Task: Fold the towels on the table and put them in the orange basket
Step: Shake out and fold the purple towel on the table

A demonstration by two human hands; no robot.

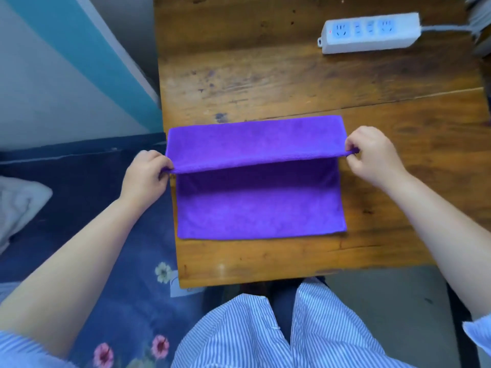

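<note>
Two corners of the purple towel [261, 197] are pinched, at 9 o'clock by the left hand [145, 176] and at 3 o'clock by the right hand [372, 155]; misaligned edges may be caused by unequal lowering.

You are wearing a shirt [239, 330] with fine blue and white vertical stripes, hanging open down the front over something dark. Small white buttons are showing along its edge. Your sleeves [16, 349] are sitting high, leaving both forearms bare down to the hands.
</note>
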